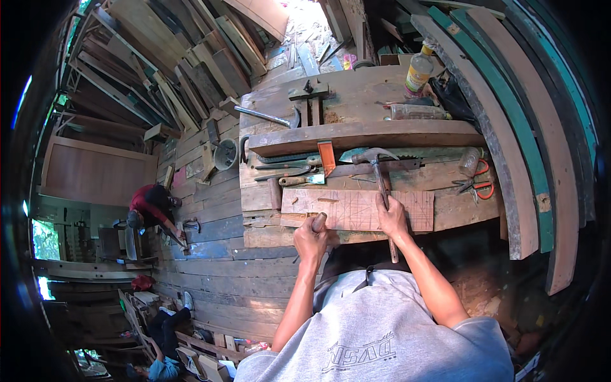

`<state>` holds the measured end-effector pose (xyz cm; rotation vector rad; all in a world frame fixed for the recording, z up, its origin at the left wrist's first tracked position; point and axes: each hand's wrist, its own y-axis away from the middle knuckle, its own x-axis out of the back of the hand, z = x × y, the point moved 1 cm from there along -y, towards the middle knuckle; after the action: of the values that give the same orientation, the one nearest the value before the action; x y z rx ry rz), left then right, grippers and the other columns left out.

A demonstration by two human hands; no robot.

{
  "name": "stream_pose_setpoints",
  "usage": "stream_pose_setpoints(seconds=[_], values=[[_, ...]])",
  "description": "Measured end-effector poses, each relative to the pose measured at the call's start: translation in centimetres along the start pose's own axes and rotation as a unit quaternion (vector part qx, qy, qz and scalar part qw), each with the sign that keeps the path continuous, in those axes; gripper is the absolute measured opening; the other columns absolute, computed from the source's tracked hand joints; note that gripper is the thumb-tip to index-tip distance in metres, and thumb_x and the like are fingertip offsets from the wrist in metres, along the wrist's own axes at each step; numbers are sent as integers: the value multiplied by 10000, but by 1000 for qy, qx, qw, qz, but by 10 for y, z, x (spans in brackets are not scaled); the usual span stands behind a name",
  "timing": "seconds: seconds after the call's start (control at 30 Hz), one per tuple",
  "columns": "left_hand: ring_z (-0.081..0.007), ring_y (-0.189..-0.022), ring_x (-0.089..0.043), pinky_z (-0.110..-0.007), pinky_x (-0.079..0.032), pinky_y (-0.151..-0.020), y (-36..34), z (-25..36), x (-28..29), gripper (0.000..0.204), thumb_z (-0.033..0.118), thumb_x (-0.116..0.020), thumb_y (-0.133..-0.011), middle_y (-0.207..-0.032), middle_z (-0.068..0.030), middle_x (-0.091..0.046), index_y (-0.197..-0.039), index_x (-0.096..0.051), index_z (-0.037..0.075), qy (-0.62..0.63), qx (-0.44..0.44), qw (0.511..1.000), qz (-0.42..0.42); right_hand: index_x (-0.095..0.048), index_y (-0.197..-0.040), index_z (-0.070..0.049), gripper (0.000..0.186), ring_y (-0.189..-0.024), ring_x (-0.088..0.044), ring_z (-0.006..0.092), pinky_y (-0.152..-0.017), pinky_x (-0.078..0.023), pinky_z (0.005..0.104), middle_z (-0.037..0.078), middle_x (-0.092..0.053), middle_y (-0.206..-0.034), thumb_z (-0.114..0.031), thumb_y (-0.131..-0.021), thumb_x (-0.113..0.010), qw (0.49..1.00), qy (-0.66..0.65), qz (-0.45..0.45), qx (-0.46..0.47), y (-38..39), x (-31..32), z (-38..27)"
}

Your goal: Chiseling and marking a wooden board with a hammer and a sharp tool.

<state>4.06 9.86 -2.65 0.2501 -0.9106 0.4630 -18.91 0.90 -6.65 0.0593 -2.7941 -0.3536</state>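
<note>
My left hand (pixel 310 243) is closed around the wooden handle (pixel 319 221) of what looks like a chisel, over the left end of a pencil-marked wooden board (pixel 414 211). The fist hides its blade. In my right hand (pixel 393 218) is a claw hammer (pixel 374 156), gripped partway along its handle, with the head pointing away from me and the handle end toward my body. The board lies flat near the bench's front edge, with small wood chips (pixel 327 200) on it.
Beyond the board on the workbench (pixel 267 239) lie an orange-handled try square (pixel 326 158), pliers (pixel 286 170), red-handled scissors (pixel 482 188) and a long beam (pixel 394 132). Another hammer (pixel 267 117) and a bottle (pixel 418 71) stand farther back. Planks (pixel 503 127) flank the right. Two people work at left.
</note>
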Motion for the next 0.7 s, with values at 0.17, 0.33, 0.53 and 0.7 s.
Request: stream_pose_setpoints(seconds=[0.17, 0.33, 0.53, 0.7], values=[[-433, -835, -744, -469, -569, -716, 12, 13, -1, 362, 348, -801, -890, -839, -242, -738, -1065, -731, 39, 58, 9, 998, 4, -638, -887, 19, 609, -672, -655, 327, -659, -483, 475, 210, -614, -690, -570, -1028, -570, 998, 52, -10, -15, 3, 2, -3], [-465, -787, -712, -477, -546, -668, 16, -3, -11, 241, 230, -778, -894, -796, -255, -705, -976, -694, 20, 93, 21, 995, 36, -636, -874, 15, 606, -647, -641, 320, -641, -474, 470, 192, -609, -666, -568, -1029, -574, 999, 29, 24, 26, 6, -2, -3], [-349, -725, -734, -408, -533, -647, 17, -14, -3, 165, 162, -727, -921, -785, -226, -701, -993, -722, 14, 62, 7, 998, 26, -624, -865, 14, 622, -628, -614, 324, -636, -465, 473, 191, -590, -650, -585, -1023, -580, 999, 35, -4, 20, 10, -1, -2], [-437, -876, -728, -469, -562, -722, 5, -9, 22, 303, 157, -768, -855, -927, -236, -738, -1149, -743, 89, 3, -68, 998, 11, -613, -860, 24, 632, -635, -618, 288, -638, -466, 470, 187, -567, -637, -584, -1029, -569, 995, 70, -50, 40, 4, 7, 3]])
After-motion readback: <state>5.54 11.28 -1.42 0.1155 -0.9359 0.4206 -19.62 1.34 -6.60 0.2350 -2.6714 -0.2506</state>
